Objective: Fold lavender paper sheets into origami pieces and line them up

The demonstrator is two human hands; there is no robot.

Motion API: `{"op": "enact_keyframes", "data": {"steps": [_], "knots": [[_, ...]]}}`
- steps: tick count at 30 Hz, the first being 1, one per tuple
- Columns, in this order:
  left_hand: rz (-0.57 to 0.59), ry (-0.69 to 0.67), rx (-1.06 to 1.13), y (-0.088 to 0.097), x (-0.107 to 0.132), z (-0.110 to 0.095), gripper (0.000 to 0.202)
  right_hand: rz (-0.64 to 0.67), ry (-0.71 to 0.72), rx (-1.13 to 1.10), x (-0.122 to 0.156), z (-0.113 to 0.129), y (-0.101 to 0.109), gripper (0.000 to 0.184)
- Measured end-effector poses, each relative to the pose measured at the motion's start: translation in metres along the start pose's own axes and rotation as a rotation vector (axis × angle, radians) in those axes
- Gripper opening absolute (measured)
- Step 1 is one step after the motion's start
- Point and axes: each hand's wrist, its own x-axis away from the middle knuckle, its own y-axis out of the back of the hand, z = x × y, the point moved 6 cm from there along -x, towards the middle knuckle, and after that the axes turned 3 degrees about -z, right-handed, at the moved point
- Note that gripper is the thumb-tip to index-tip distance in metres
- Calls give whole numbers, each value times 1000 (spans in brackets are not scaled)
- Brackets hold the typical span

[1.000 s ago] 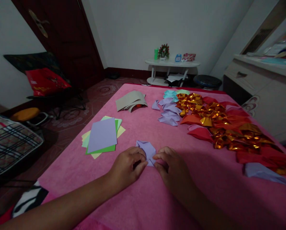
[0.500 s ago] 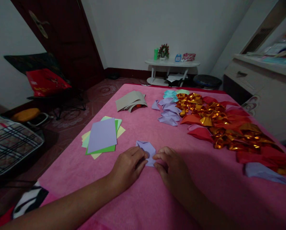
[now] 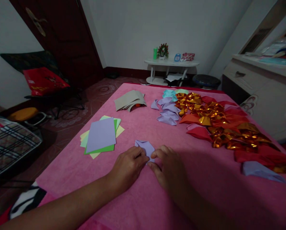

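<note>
A small folded sheet of purple paper (image 3: pixel 146 147) lies on the pink tablecloth (image 3: pixel 123 204) right in front of me. My left hand (image 3: pixel 130 164) pinches its near left side, the fingers curled over the edge. From the other side my right hand (image 3: pixel 168 166) grips the near right edge between thumb and fingers. The two hands almost meet at the near edge, which they partly cover. Left of them rests a stack of coloured sheets (image 3: pixel 101 135), purple on top, with green and yellow ones beneath.
Grey sheets (image 3: pixel 129 99) lie farther back. Folded purple pieces (image 3: pixel 168 116) sit beside many shiny gold (image 3: pixel 192 101) and red folded pieces (image 3: pixel 200 132) on the right. One purple piece (image 3: pixel 262 171) lies near the right edge. Beyond stand a white side table (image 3: pixel 171 64) and a stool (image 3: pixel 206 80).
Both hands have drawn closer together at the paper's near edge and now cover more of it. My view has shifted slightly.
</note>
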Motion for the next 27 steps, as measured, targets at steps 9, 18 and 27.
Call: {"op": "enact_keyframes", "data": {"steps": [9,18,27], "knots": [[-84,-88,26,5,3,-5,19,-14,82,-71,6,3,-3,16],[-115,53,318,27,-11,36,41,-35,210,-22,8,2,-5,24],[-41,-100,277,24,-15,51,25,-128,371,91,13,9,0,18]]}}
